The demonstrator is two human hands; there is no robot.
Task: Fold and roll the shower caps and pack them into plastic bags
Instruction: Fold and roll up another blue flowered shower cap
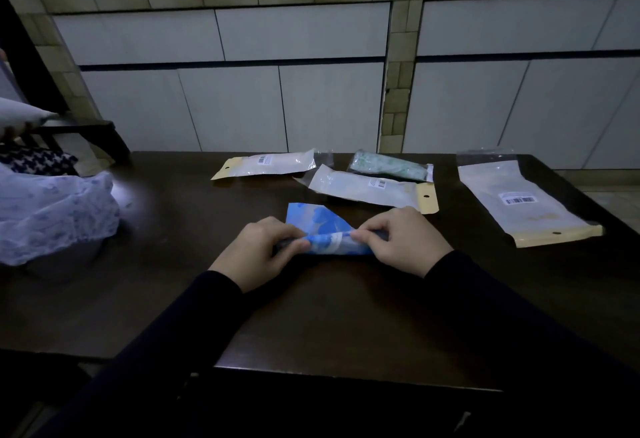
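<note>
A blue patterned shower cap [313,219] lies folded on the dark table [180,281], its near edge rolled into a tube. My left hand [258,250] grips the roll's left end and my right hand [401,238] pinches its right end. Beyond them lie plastic bags: one white-filled bag [270,164], a second bag [374,188] with a yellow header, a bag holding a green rolled cap [388,165], and a larger bag [519,200] at the right.
A pale blue-printed cap or cloth [55,216] is heaped at the table's left edge. White cabinet fronts [277,91] stand behind the table. A dark chair and patterned fabric [38,160] sit at far left.
</note>
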